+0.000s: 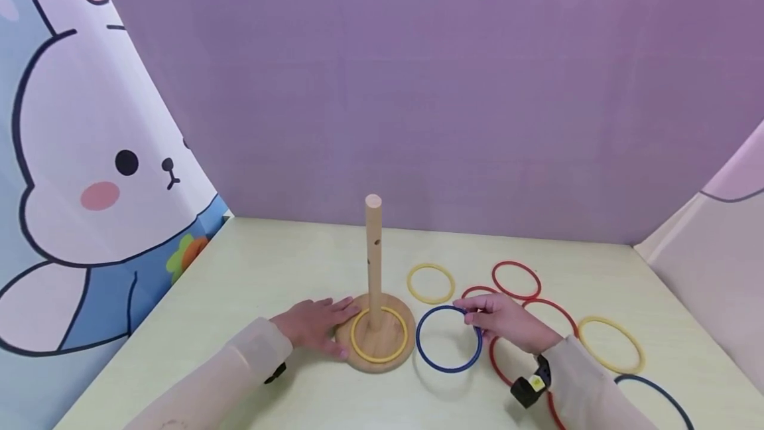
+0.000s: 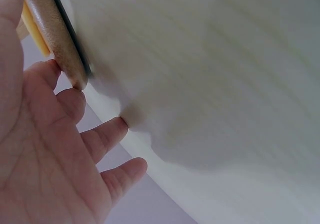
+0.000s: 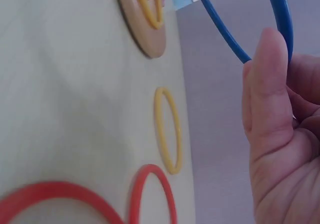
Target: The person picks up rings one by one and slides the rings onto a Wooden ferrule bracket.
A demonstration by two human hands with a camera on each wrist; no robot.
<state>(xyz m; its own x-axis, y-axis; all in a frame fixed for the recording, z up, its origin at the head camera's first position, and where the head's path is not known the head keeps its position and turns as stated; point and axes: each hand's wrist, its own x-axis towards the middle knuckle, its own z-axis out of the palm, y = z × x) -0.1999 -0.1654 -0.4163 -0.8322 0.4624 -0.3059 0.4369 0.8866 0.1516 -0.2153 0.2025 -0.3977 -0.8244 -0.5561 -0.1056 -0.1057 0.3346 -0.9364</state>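
Note:
A wooden post (image 1: 374,257) stands upright on a round wooden base (image 1: 394,307), with a yellow ring (image 1: 379,359) lying around its foot. My left hand (image 1: 313,327) rests at the base's left edge, fingers spread; in the left wrist view some fingertips touch the base's rim (image 2: 60,38). Between thumb and fingers my right hand (image 1: 507,320) pinches a blue ring (image 1: 449,371) by its upper right side. That ring hangs tilted above the table, just right of the base. In the right wrist view the thumb presses on the blue ring (image 3: 225,31).
Right of the base lie a yellow ring (image 1: 430,300), several red rings (image 1: 516,263), another yellow ring (image 1: 629,336) and a dark blue ring (image 1: 662,391). Some red rings overlap beneath my right arm. A purple wall (image 1: 430,98) backs the table, and a rabbit-print sheet (image 1: 71,125) hangs at left.

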